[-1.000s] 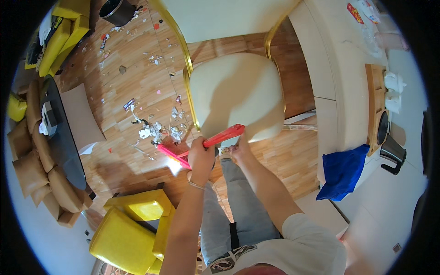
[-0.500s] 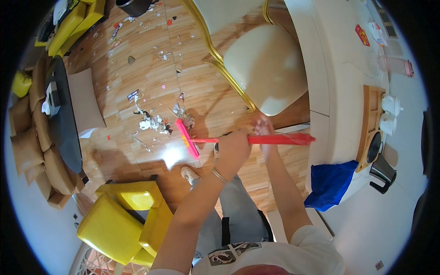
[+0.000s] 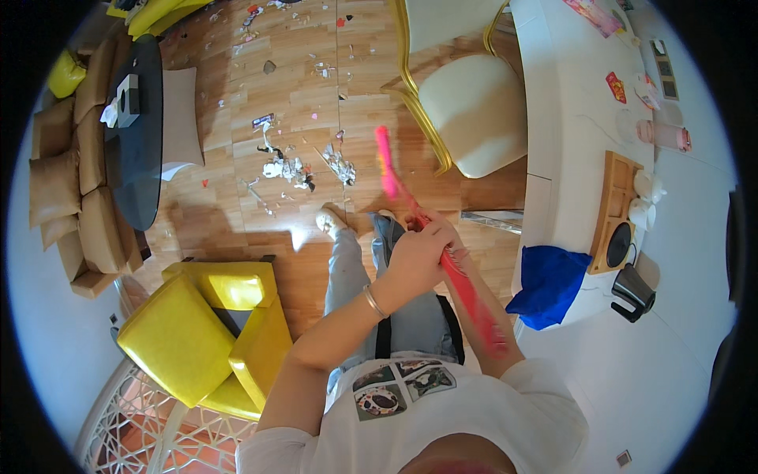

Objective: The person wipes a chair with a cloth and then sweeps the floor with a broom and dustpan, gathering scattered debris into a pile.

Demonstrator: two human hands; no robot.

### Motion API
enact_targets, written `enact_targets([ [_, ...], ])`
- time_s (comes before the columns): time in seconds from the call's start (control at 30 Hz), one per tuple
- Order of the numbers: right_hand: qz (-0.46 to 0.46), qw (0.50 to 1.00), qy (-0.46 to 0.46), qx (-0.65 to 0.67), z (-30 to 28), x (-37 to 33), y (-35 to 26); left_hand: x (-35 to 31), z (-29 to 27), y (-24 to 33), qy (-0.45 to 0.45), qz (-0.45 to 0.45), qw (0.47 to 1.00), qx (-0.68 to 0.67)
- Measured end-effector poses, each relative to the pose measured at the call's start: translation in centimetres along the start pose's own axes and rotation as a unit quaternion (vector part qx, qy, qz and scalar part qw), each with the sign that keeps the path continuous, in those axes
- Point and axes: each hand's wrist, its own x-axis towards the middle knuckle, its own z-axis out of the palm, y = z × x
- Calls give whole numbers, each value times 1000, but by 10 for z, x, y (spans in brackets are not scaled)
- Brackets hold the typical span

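I hold a broom with a red handle and a pink head slantwise in front of my legs. Its handle end points back toward my right forearm, and the head points away from me. My left hand, with a bracelet at the wrist, is closed round the handle. Just beyond it my right hand grips the handle too, partly hidden. Left of the broom head lie a pile of white and dark litter and a smaller grey-white clump; the head is apart from both.
Scraps dot the wooden floor. A cream chair with gold frame stands far right, beside a long white counter with a blue cloth over its edge. A yellow armchair, dark oval table and brown sofa are left.
The broom head has moved away from the litter, rightward and farther off, and the handle has swung from crosswise to slanting toward me. My right hand has closed on the handle. My view has shifted.
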Motion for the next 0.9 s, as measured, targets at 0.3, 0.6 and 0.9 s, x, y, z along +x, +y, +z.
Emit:
enact_targets([
  [0.3,45,984,168,-41,-16,67,49,-59,-51,-14,51,-83,993,-68],
  [0.6,20,984,163,-75,110,140,109,-89,-156,-83,102,-112,988,-10],
  [0.9,-22,963,217,-159,131,127,96,-96,-186,-78,74,-80,993,-49],
])
